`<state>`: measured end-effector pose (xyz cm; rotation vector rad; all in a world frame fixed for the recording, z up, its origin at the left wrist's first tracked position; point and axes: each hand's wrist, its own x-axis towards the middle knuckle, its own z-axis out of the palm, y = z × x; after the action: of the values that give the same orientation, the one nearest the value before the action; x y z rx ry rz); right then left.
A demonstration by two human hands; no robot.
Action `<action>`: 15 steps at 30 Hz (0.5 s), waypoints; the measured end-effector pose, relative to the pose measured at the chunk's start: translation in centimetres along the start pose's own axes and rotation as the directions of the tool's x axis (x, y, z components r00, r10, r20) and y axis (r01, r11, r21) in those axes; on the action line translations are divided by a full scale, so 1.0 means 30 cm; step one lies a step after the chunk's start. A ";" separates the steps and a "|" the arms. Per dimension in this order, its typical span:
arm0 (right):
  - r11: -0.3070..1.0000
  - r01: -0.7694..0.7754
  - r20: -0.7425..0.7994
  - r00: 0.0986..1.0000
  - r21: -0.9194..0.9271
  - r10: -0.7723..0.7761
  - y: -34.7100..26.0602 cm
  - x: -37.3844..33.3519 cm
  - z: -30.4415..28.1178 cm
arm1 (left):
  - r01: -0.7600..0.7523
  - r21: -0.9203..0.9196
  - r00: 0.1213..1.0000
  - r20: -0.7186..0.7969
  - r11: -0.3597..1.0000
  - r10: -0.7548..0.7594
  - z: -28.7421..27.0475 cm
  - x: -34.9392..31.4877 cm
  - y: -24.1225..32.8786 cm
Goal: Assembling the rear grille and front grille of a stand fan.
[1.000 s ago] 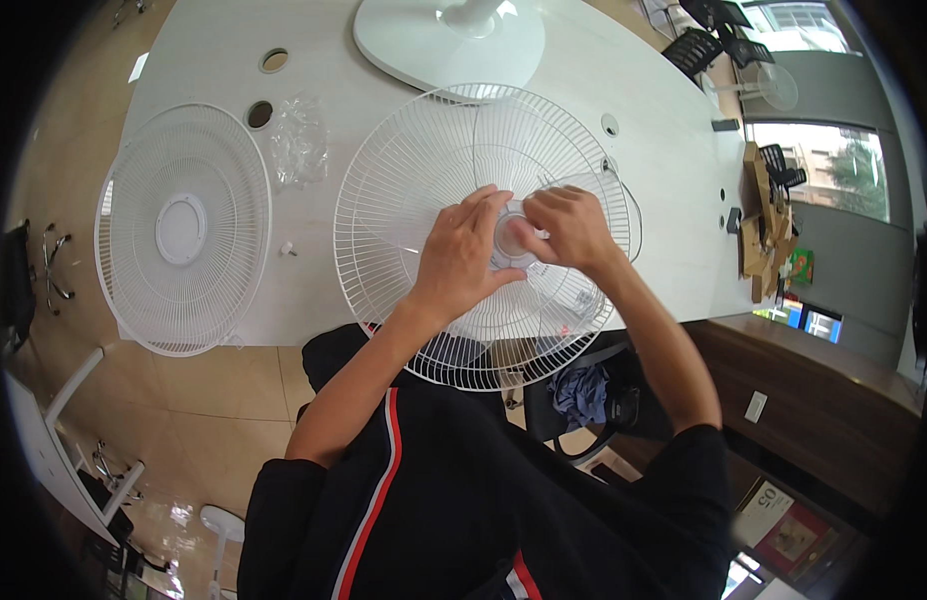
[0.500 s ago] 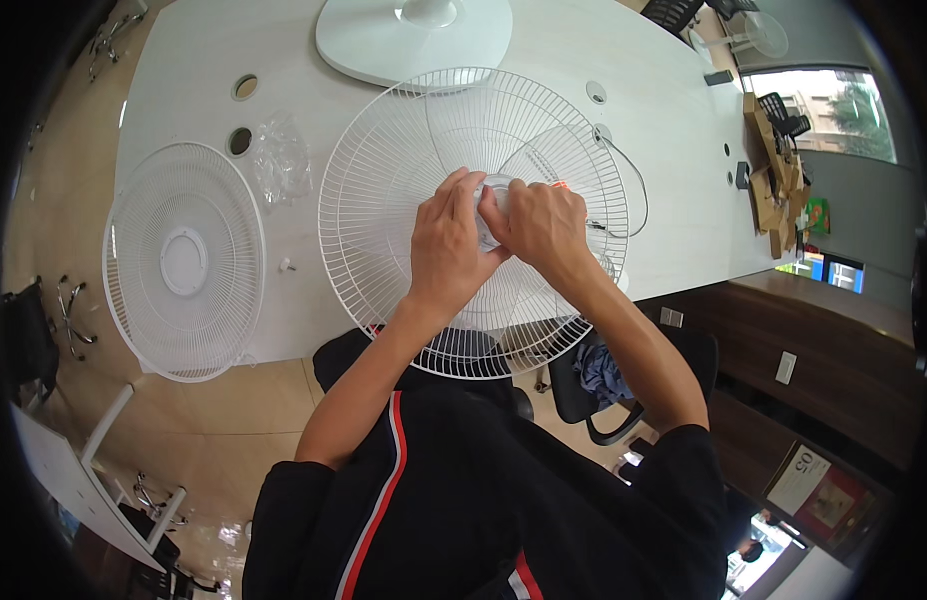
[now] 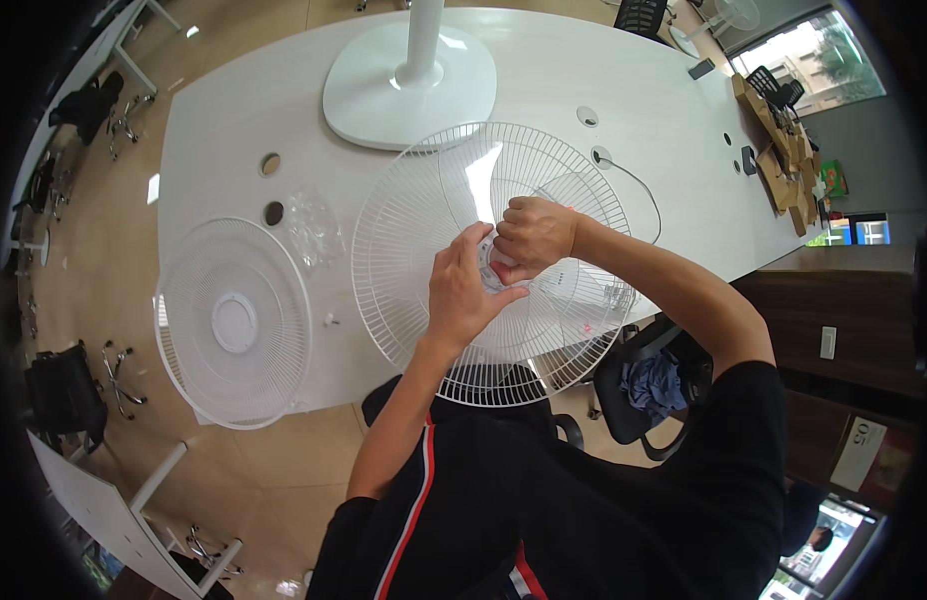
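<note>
A white wire fan guard [image 3: 386, 318] stands at the table's front edge, with clear fan blades [image 3: 468, 185] inside it. Over the middle of the blades, my left hand [image 3: 460, 288] curls its fingers and thumb around the clear hub [image 3: 490, 268]. Closed tightly at the hub's upper right, my right hand [image 3: 536, 238] has its wrist bent and its elbow out to the side. Whatever lies inside its fingers is hidden. A second round white fan grille [image 3: 234, 372] lies flat to the left, partly past the table edge.
Behind the guard rises a white fan stand [image 3: 412, 88] on a broad base. A crumpled plastic bag [image 3: 314, 228] and a small white part [image 3: 331, 320] lie on the white table [image 3: 544, 60]. A cable [image 3: 649, 190] runs out of a table hole. Chairs stand below the front edge.
My right hand has twisted at the hub, with its elbow swung outward and up. My left hand keeps its place on the hub. The whole view has shifted and tilted.
</note>
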<state>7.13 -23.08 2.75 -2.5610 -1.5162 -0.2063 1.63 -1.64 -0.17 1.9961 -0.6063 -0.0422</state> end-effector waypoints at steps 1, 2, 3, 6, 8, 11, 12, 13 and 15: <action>0.998 0.060 0.021 0.998 0.027 -0.060 0.007 0.010 0.013 | -0.010 0.008 1.000 -0.004 1.000 0.010 -0.008 -0.011 -0.006; 0.998 0.065 0.015 0.998 0.009 -0.065 0.012 0.012 0.014 | 0.011 0.021 1.000 -0.003 1.000 -0.011 -0.008 -0.007 -0.009; 1.000 -0.023 0.007 1.000 -0.002 0.023 -0.004 0.008 0.019 | 0.034 0.033 0.999 -0.003 0.999 -0.034 -0.006 -0.002 -0.012; 0.933 -0.337 0.020 0.940 -0.126 0.342 -0.099 0.004 0.008 | -0.016 0.042 0.999 -0.048 0.999 0.018 0.009 -0.009 -0.012; 0.790 -0.581 -0.014 0.807 -0.197 0.590 -0.190 0.013 0.002 | 0.016 0.073 0.994 -0.107 0.997 -0.008 0.033 -0.018 0.011; 0.576 -0.801 -0.049 0.590 -0.165 0.806 -0.280 0.037 -0.004 | 0.078 0.128 0.979 -0.199 0.989 -0.051 0.073 -0.019 0.062; 0.543 -0.820 -0.086 0.563 -0.180 0.822 -0.278 0.042 -0.004 | 0.068 0.114 0.974 -0.223 0.991 -0.041 0.081 -0.011 0.076; 0.500 -0.844 -0.123 0.527 -0.194 0.841 -0.279 0.039 -0.006 | 0.051 0.098 0.971 -0.239 0.994 -0.027 0.087 -0.006 0.087; 0.504 -0.841 -0.146 0.534 -0.196 0.833 -0.258 0.046 0.002 | 0.055 0.115 0.970 -0.243 0.992 -0.026 0.097 0.001 0.078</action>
<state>1.00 -18.22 3.47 -3.1154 -0.0522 -0.3051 -0.11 -4.90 0.38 2.0905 -0.4190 0.2150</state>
